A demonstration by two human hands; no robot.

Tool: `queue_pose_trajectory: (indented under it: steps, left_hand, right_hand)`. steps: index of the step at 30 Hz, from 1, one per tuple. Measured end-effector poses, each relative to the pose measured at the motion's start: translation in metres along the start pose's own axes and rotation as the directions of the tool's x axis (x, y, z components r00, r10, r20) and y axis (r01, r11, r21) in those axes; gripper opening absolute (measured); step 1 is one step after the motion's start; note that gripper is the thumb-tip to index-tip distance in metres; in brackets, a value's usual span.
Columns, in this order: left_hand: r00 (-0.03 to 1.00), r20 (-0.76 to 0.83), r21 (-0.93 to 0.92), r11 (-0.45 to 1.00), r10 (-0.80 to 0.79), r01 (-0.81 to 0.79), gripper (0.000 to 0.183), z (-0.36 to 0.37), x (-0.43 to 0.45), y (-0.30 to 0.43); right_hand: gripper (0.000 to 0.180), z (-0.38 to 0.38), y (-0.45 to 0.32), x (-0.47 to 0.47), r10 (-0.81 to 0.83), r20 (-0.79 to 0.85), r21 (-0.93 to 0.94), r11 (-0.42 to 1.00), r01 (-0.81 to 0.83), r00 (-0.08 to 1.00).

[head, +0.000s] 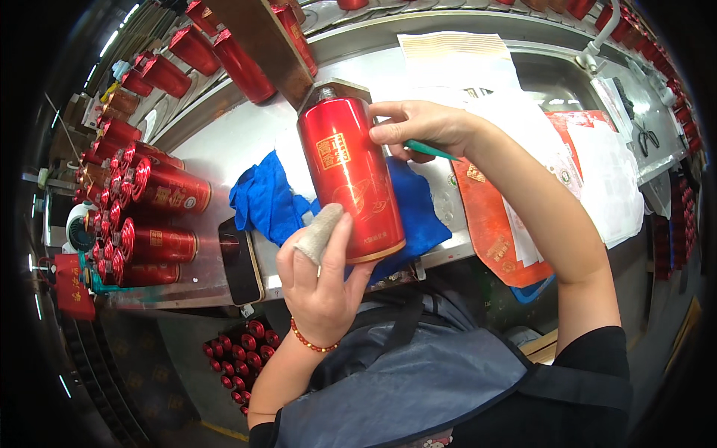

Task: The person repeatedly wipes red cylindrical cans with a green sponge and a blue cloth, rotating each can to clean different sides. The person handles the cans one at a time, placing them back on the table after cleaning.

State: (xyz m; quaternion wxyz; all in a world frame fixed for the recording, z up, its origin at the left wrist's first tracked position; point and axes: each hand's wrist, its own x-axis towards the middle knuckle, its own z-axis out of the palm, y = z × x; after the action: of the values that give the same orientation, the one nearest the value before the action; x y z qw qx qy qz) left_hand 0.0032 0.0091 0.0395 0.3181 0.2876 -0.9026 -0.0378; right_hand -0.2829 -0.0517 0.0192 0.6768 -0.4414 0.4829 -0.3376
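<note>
A glossy red bottle [364, 185] with gold print and a gold rim at its base leans over the bench, its clear neck by a metal bracket [350, 89]. My left hand [319, 285] supports it at the base. A beige finger cot [320, 232] covers one finger of that hand, which lies over the bottle's lower front. My right hand [417, 126] touches the bottle's upper side with its fingertips and also holds a slim green pointed tool [430, 148], mostly hidden in the palm. Blue cloths [269, 196] lie beneath and beside the bottle.
Several red bottles [162, 241] lie stacked at left, by a black phone [241, 260]. A metal post [269, 45] rises behind the bottle. White sheets [602, 185] and an orange-red printed sheet [482, 224] overhang the bench's right front. More bottles [243, 353] stand below.
</note>
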Motion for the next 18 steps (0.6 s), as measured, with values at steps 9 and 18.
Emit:
queue_pose_trajectory:
  steps: [9, 18]
  left_hand:
    - [0.962, -0.107, -0.35, 0.915, -0.253, 0.202, 0.044, 0.018, -0.04, 0.001]
    - [0.979, -0.156, -0.118, 0.981, 0.132, -0.151, 0.03, 0.007, -0.043, -0.004]
  right_hand:
    - [0.078, 0.015, 0.003, 0.009, -0.082, -0.011, 0.051, 0.995, 0.082, 0.997]
    - [0.087, 0.034, -0.017, 0.007, -0.131, -0.143, -0.183, 0.978, 0.104, 0.981]
